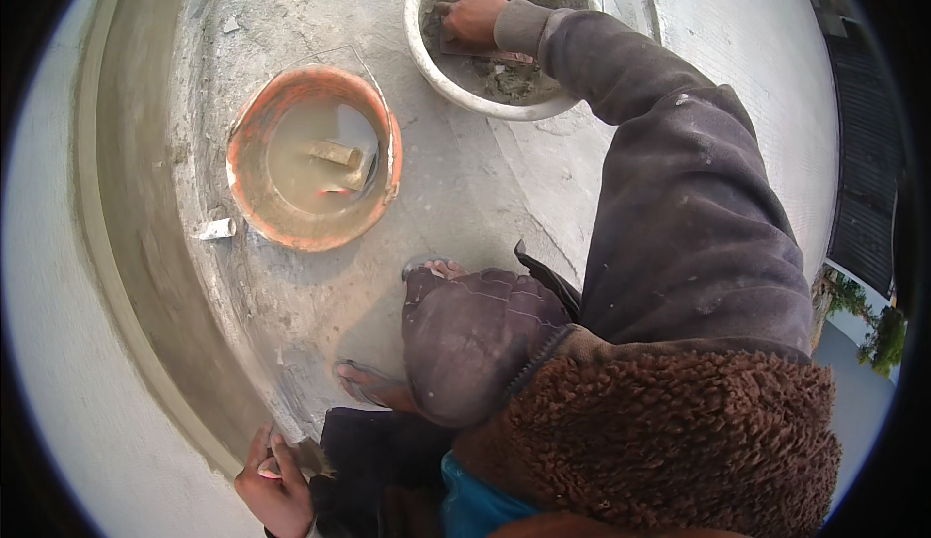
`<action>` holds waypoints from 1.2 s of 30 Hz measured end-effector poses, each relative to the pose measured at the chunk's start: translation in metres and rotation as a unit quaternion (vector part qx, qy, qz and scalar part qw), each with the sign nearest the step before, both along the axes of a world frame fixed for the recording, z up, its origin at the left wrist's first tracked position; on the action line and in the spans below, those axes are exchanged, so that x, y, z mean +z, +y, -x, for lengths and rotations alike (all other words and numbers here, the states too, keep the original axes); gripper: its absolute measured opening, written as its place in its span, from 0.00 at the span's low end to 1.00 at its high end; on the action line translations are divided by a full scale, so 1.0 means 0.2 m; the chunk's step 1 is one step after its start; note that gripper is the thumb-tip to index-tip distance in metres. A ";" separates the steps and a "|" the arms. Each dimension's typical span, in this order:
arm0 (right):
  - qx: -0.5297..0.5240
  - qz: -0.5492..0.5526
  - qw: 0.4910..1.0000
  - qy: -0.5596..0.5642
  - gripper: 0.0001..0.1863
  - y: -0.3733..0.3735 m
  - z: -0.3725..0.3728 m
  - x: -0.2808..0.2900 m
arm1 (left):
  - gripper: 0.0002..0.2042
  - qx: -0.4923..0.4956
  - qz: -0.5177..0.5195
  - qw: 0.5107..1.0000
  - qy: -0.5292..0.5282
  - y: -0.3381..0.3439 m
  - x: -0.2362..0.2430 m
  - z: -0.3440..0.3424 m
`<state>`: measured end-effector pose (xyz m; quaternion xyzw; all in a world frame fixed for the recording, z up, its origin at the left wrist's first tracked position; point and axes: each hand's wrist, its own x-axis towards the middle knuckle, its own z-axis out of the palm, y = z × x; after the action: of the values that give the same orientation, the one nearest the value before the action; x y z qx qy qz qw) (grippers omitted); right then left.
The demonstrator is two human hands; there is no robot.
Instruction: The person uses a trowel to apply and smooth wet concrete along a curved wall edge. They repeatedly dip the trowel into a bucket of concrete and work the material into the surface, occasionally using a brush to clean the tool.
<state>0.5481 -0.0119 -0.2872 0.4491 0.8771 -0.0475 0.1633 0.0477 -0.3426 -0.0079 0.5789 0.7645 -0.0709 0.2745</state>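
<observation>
My right arm reaches over a round white tub (422, 58) of grey mortar (519, 80) at the top. Inside it, my right hand (473, 20) is closed on a flat tool (514, 56) with a reddish edge; its handle is hidden under my fingers. At the lower left, beside the wall's base, my left hand (276, 488) has its fingers curled round a small object with a pale pinkish end (270, 467). The rest of that object is hidden. An orange bucket (254, 204) stands left of the tub, holding cloudy water with a wooden-handled tool (335, 154) partly under it.
A wall (58, 296) with a damp grey-brown band (145, 150) along its base curves down the left. A short white pipe piece (217, 229) lies by the bucket. My sandalled feet (367, 383) are on the rough concrete floor (456, 179). Corrugated dark sheeting (866, 150) stands far right.
</observation>
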 end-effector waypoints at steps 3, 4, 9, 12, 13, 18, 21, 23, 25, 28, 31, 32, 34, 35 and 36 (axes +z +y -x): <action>0.011 0.051 0.997 -0.063 0.18 0.02 0.10 0.03 | 0.15 0.029 0.007 0.999 0.023 -0.01 0.08 -0.04; 0.010 0.056 0.996 -0.073 0.17 0.01 0.12 0.07 | 0.15 0.038 0.008 0.999 0.022 -0.01 0.10 -0.05; 0.014 0.083 0.996 -0.019 0.10 0.04 0.20 -0.03 | 0.13 0.030 -0.051 0.998 0.029 -0.10 0.15 -0.09; -0.010 0.066 0.998 -0.010 0.12 0.01 0.08 0.00 | 0.11 -0.044 -0.019 0.997 0.053 0.03 0.18 -0.14; -0.013 0.069 0.997 -0.037 0.14 0.01 -0.01 -0.01 | 0.11 -0.058 -0.024 0.996 0.058 0.07 0.19 -0.14; -0.031 0.103 0.988 -0.108 0.15 -0.07 0.28 0.60 | 0.14 -0.065 -0.049 0.997 0.013 -0.15 0.11 -0.03; -0.091 0.159 0.981 0.055 0.12 0.03 0.05 0.82 | 0.17 -0.082 -0.046 0.995 0.030 -0.32 0.04 0.05; -0.134 0.202 0.966 0.094 0.16 0.03 0.16 1.11 | 0.17 -0.083 -0.029 0.996 -0.009 -0.37 0.07 0.13; -0.128 0.278 0.921 0.243 0.21 -0.08 0.38 1.35 | 0.17 -0.093 -0.038 0.994 -0.050 -0.42 0.03 0.21; 0.006 0.289 0.826 0.484 0.25 -0.25 0.93 1.29 | 0.19 -0.128 -0.051 0.988 -0.064 -0.45 0.03 0.31; 0.076 0.358 0.708 0.604 0.23 -0.46 1.73 1.07 | 0.19 -0.165 -0.056 0.982 -0.077 -0.51 -0.02 0.46; 0.041 0.350 0.712 0.607 0.23 -0.53 1.92 0.98 | 0.17 -0.181 -0.052 0.979 -0.083 -0.49 -0.02 0.50; 0.020 0.250 0.709 0.659 0.21 -0.67 2.28 0.71 | 0.17 -0.220 -0.067 0.969 -0.094 -0.46 -0.03 0.55; -0.021 0.204 0.703 0.682 0.22 -0.78 2.43 0.59 | 0.19 -0.234 -0.083 0.964 -0.094 -0.47 -0.02 0.56; -0.058 0.156 0.695 0.700 0.22 -0.86 2.54 0.48 | 0.21 -0.247 -0.103 0.959 -0.096 -0.49 -0.02 0.59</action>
<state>0.0401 -0.1837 -0.1918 0.3047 0.6901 -0.4934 -0.4330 -0.0703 -0.4398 -0.0116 0.7788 0.5712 -0.0016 0.2590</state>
